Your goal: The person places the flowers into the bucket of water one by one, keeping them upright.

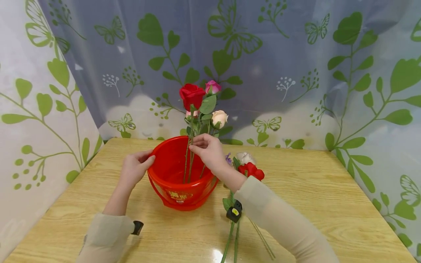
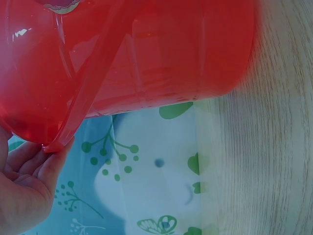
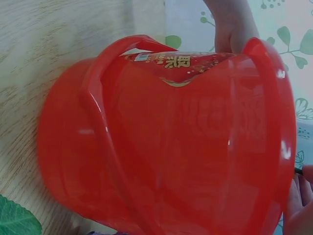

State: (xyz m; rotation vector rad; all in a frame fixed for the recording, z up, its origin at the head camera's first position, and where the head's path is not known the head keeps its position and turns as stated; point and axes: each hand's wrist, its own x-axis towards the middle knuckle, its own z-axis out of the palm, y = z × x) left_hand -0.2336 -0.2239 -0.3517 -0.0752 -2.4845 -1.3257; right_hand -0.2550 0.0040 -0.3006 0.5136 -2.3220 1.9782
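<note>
In the head view a red plastic bucket (image 1: 159,164) stands upright on the table, its handle hanging down in front. My left hand (image 1: 133,168) grips the bucket's left rim, thumb over the edge. The left wrist view has that hand (image 2: 29,188) at the rim by the handle's joint. Above the bucket's right side, my right hand (image 1: 210,151) pinches the green stem of a red rose (image 1: 192,96). Beside it stand a pink rose (image 1: 213,87) and a cream rose (image 1: 219,118), stems down in the bucket. A paler pink bloom is partly hidden behind the red one.
Right of the bucket, a white flower (image 1: 245,158), a red flower (image 1: 251,171) and a purple one (image 1: 228,158) lie on the wooden table (image 1: 312,204), partly under my right forearm. A patterned curtain (image 1: 289,47) hangs behind the table's back edge.
</note>
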